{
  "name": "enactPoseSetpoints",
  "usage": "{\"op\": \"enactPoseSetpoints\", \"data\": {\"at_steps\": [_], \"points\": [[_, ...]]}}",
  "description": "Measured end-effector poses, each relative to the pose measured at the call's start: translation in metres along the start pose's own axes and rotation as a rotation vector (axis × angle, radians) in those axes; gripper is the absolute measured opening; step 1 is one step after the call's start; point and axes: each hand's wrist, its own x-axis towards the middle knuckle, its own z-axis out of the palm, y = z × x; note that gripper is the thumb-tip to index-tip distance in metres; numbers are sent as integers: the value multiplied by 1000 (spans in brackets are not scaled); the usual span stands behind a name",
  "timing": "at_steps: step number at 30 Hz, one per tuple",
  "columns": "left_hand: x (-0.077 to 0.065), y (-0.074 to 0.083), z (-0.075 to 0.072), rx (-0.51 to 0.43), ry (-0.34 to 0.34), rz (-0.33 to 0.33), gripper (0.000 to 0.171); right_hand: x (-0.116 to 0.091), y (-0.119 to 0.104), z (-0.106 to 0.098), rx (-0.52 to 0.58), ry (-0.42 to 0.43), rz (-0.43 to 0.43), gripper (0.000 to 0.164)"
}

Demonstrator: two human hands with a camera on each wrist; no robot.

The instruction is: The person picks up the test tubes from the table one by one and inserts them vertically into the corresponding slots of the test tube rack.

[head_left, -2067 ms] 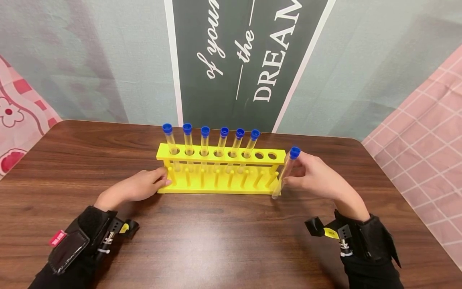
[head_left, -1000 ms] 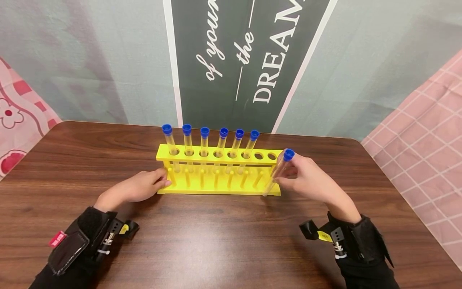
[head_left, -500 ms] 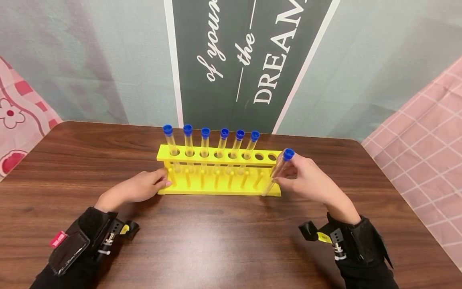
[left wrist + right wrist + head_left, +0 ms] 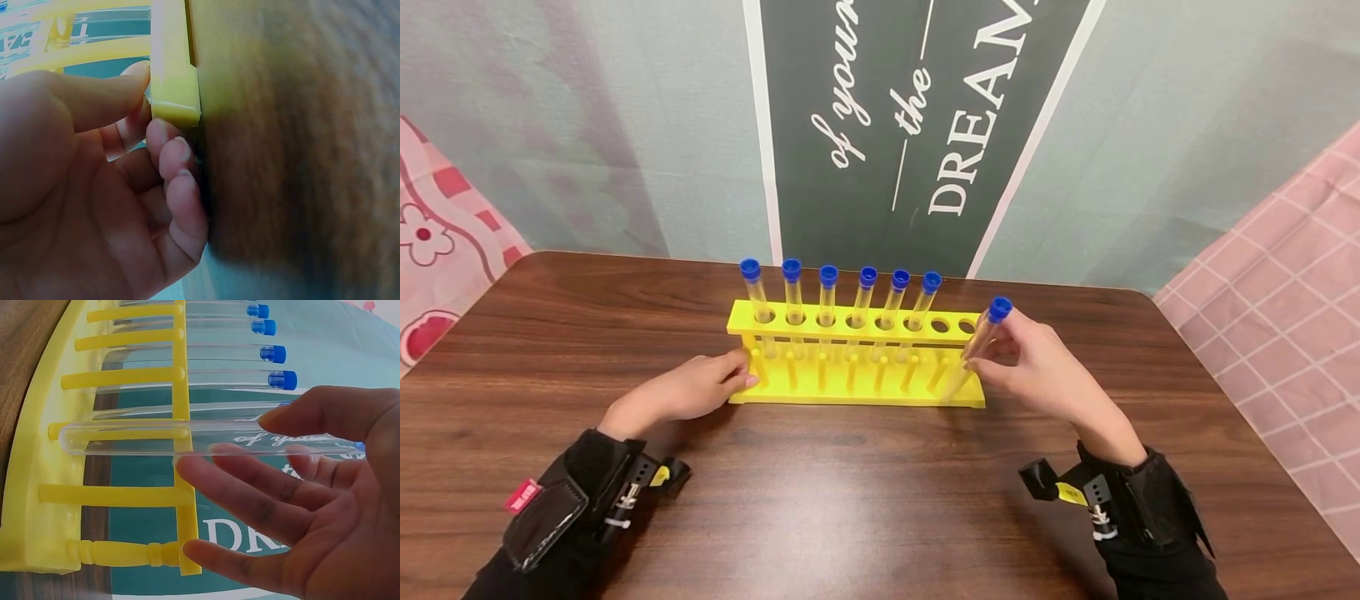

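Note:
Near the far side of the table stands a yellow test tube rack [image 4: 857,399]. Several clear tubes with blue caps [image 4: 827,293] lean in its holes. The two holes at the right end hold none. My left hand [image 4: 700,387] grips the left end of the rack's base; in the left wrist view, thumb and fingers close round that yellow end [image 4: 172,75]. My right hand [image 4: 1041,360] holds another blue-capped test tube [image 4: 982,337], tilted, in front of the rack's right end. In the right wrist view, the tube's rounded bottom [image 4: 75,439] overlaps one of the rack's pegs.
A dark brown wooden table [image 4: 835,500] carries the rack. Behind it hangs a grey-green cloth [image 4: 1097,200] with a dark panel and white lettering [image 4: 951,171]. Pink patterned cloth [image 4: 1292,333] borders both sides.
My right hand has brought its tube left, from beside the rack's right end to in front of it, then slightly up. My left hand stays on the rack's base.

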Motion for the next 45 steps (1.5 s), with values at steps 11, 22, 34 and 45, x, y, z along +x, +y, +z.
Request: {"op": "enactPoseSetpoints", "data": {"at_steps": [11,22,34,45], "points": [[1,-3,2,22,27,33,19,2,0,2,7,56,30,23],[1,-1,2,29,26,25,19,2,-3,2,-36,116,23,24],[1,-1,1,22,13,8,18,7,-5,-1,0,132,50,20],[1,0,1,22,10,18,18,14,-10,-3,1,164,58,19]]}}
